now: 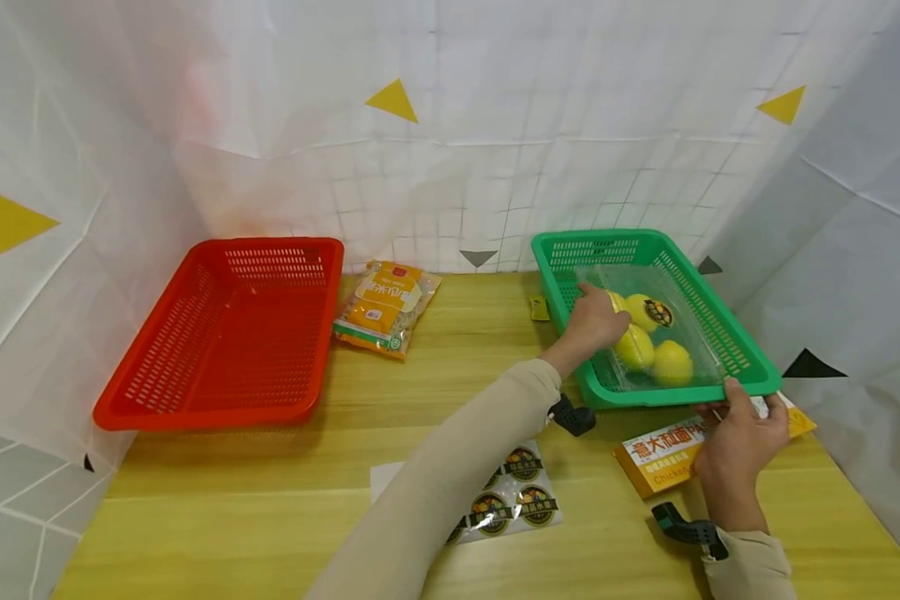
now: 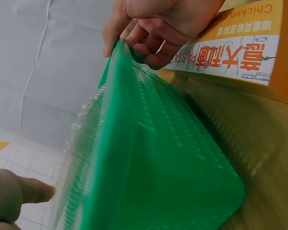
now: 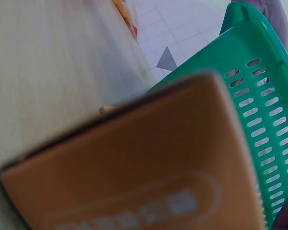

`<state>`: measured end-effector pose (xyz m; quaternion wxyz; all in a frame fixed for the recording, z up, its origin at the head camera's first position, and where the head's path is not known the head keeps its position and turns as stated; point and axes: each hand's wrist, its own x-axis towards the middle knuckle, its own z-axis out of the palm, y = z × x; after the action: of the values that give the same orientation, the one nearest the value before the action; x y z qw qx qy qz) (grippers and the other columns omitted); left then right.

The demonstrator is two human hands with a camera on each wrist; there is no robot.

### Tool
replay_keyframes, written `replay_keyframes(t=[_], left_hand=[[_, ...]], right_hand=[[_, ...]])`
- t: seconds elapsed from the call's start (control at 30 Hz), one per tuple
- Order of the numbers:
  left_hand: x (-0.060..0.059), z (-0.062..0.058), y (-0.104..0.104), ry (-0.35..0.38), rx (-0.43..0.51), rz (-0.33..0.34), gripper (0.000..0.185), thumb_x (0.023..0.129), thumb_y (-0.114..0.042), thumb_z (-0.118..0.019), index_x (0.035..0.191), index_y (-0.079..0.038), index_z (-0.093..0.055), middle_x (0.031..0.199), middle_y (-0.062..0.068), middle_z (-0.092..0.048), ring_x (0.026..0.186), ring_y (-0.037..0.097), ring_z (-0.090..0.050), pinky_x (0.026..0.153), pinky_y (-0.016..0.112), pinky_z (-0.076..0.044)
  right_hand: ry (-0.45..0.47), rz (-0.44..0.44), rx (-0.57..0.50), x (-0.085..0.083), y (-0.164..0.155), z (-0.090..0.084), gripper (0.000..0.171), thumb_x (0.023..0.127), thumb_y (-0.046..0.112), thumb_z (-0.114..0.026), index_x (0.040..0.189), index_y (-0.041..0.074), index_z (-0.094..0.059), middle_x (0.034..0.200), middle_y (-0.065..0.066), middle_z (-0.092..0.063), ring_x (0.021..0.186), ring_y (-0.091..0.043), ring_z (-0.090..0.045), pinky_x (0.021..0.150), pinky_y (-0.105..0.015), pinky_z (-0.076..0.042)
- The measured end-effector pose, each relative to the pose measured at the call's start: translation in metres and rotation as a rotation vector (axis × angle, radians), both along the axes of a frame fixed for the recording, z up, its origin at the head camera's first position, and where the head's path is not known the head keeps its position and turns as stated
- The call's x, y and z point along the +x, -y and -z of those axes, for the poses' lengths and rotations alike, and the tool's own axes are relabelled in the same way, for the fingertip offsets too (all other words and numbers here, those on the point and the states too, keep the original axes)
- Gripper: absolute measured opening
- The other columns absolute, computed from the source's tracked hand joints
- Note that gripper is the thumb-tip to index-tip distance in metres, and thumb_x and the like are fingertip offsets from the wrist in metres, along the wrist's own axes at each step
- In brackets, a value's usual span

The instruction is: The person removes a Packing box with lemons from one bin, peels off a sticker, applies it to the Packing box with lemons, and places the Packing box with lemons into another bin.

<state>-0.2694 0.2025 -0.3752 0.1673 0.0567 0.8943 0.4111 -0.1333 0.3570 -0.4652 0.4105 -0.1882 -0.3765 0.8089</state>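
The green basket (image 1: 727, 321) stands at the right side of the table. Inside it lies a clear plastic container (image 1: 693, 312) with several lemons (image 1: 672, 363) and a round dark label (image 1: 657, 312) on top. My left hand (image 1: 598, 318) is over the container's left part; in the left wrist view one finger (image 2: 36, 189) reaches to its clear edge, and whether the hand grips it is hidden. My right hand (image 1: 742, 437) holds the basket's near right corner, thumb on the rim and fingers below. Under that hand lies an orange and white pasta box (image 1: 663, 458).
A red basket (image 1: 243, 333) stands at the left. Beside it lies an orange and clear food packet (image 1: 386, 308). A sheet of round labels (image 1: 525, 500) is on the table beneath my left forearm. A small yellow packet (image 1: 538, 308) lies by the green basket. White sheets surround the table.
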Motion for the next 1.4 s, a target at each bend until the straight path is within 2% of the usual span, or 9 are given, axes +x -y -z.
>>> replay_keyframes(t=[0.17,0.33,0.47,0.57,0.63,0.93,1.07,1.17,1.4], left_hand=[[0.003,0.005,0.0,-0.023,0.006,0.057,0.082,0.107,-0.034,-0.059,0.166,-0.004,-0.01,0.058,0.002,-0.053,0.038,0.012,-0.026,0.039,0.028,-0.03],[0.007,0.007,0.003,-0.061,0.082,0.07,0.07,0.106,-0.032,-0.061,0.162,-0.004,-0.028,0.106,0.01,-0.066,0.048,0.014,-0.038,0.049,0.029,-0.04],[0.011,0.005,0.007,-0.112,0.109,0.092,0.062,0.103,-0.034,-0.067,0.153,-0.006,-0.044,0.131,0.008,-0.06,0.094,0.014,-0.061,0.072,0.028,-0.052],[0.015,0.004,0.009,-0.136,0.103,0.105,0.075,0.098,-0.041,-0.073,0.158,-0.011,-0.04,0.154,0.005,-0.045,0.137,0.019,-0.047,0.093,0.031,-0.052],[0.016,0.004,0.009,-0.139,0.1,0.11,0.084,0.096,-0.045,-0.075,0.162,-0.014,-0.035,0.161,0.007,-0.036,0.145,0.022,-0.04,0.099,0.032,-0.051],[0.019,0.003,0.008,-0.111,0.133,0.081,0.095,0.089,-0.047,-0.081,0.165,-0.019,-0.03,0.163,0.014,-0.03,0.137,0.024,-0.049,0.094,0.035,-0.053],[0.019,0.002,0.005,-0.062,0.107,0.064,0.099,0.091,-0.044,-0.081,0.166,-0.019,-0.022,0.164,0.019,-0.026,0.098,0.02,-0.071,0.07,0.029,-0.057],[0.019,0.001,0.003,-0.022,0.093,0.052,0.098,0.093,-0.038,-0.079,0.167,-0.018,-0.018,0.165,0.023,-0.021,0.065,0.019,-0.07,0.053,0.028,-0.052],[0.013,0.006,-0.001,0.004,0.084,-0.005,0.089,0.096,-0.026,-0.074,0.167,-0.02,-0.02,0.166,0.026,-0.017,0.049,0.019,-0.058,0.044,0.03,-0.047]], right_hand=[[0.032,-0.004,0.007,0.002,-0.001,0.0,0.049,0.092,-0.001,-0.078,0.136,-0.003,-0.058,0.091,-0.017,-0.066,0.054,-0.023,-0.064,0.047,-0.032,-0.057],[0.026,-0.013,0.018,0.004,-0.001,0.0,0.05,0.092,0.0,-0.077,0.137,-0.003,-0.057,0.089,-0.017,-0.067,0.055,-0.022,-0.065,0.048,-0.031,-0.058],[0.026,-0.013,0.014,0.005,-0.001,-0.002,0.049,0.093,-0.001,-0.077,0.138,-0.002,-0.057,0.089,-0.017,-0.067,0.056,-0.022,-0.065,0.048,-0.031,-0.058],[0.034,-0.007,0.008,0.005,-0.002,-0.003,0.05,0.092,0.0,-0.078,0.138,-0.001,-0.057,0.09,-0.016,-0.067,0.056,-0.022,-0.065,0.048,-0.03,-0.058],[0.037,-0.003,0.013,0.005,-0.002,-0.003,0.05,0.092,0.001,-0.078,0.138,-0.001,-0.057,0.092,-0.017,-0.067,0.056,-0.022,-0.065,0.048,-0.03,-0.058],[0.033,-0.008,0.026,0.005,-0.004,0.002,0.051,0.092,0.001,-0.078,0.138,-0.002,-0.057,0.096,-0.02,-0.068,0.056,-0.023,-0.065,0.048,-0.031,-0.058],[0.029,-0.015,0.023,0.005,-0.004,0.002,0.051,0.092,0.0,-0.078,0.138,-0.002,-0.057,0.095,-0.019,-0.069,0.056,-0.023,-0.066,0.047,-0.032,-0.058],[0.023,-0.021,0.024,0.006,-0.004,0.001,0.05,0.092,-0.001,-0.077,0.138,-0.004,-0.056,0.093,-0.019,-0.069,0.055,-0.023,-0.066,0.046,-0.032,-0.057],[0.005,-0.03,-0.01,0.005,-0.001,0.001,0.049,0.092,-0.003,-0.077,0.136,-0.007,-0.057,0.088,-0.02,-0.067,0.054,-0.024,-0.064,0.046,-0.033,-0.057]])
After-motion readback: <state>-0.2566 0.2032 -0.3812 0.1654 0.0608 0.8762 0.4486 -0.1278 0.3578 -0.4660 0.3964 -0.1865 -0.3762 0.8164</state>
